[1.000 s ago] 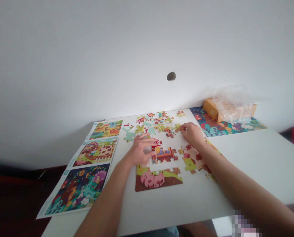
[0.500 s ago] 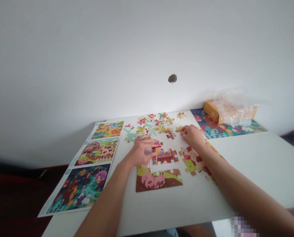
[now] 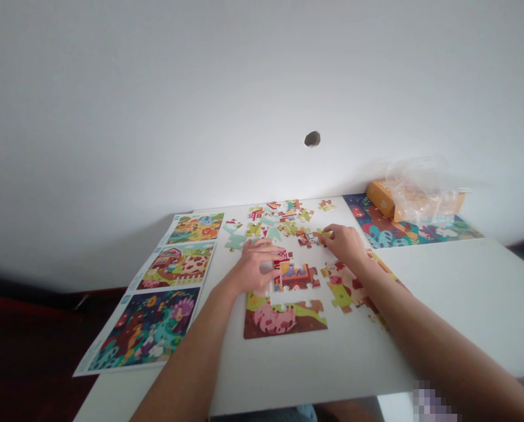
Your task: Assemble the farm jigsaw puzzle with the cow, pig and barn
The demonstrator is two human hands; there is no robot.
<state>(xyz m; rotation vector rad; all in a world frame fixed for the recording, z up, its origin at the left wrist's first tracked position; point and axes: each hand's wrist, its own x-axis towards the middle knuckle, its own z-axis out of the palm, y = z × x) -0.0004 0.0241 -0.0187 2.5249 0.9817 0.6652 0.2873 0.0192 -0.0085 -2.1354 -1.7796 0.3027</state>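
Note:
A partly built jigsaw puzzle [image 3: 285, 316] lies on the white table [image 3: 345, 363], showing a pink pig on brown ground and a separate barn section. My left hand [image 3: 255, 266] lies flat with its fingers spread, touching the red barn piece [image 3: 283, 258]. My right hand [image 3: 343, 246] pinches a small yellow-green puzzle piece [image 3: 322, 233] between thumb and fingertips. Loose pieces [image 3: 279, 220] are scattered beyond my hands, and a joined pink-and-green cluster [image 3: 343, 287] lies under my right wrist.
A long printed sheet of puzzle pictures [image 3: 174, 268] lies along the table's left edge. At the back right, an orange box [image 3: 380, 198] and a clear plastic bag [image 3: 424, 196] rest on another picture sheet [image 3: 402, 228]. A white wall rises behind.
The whole scene sits slightly further right in the view. My right hand has shifted a little, still pinching the small piece, and my left hand stays on the barn section.

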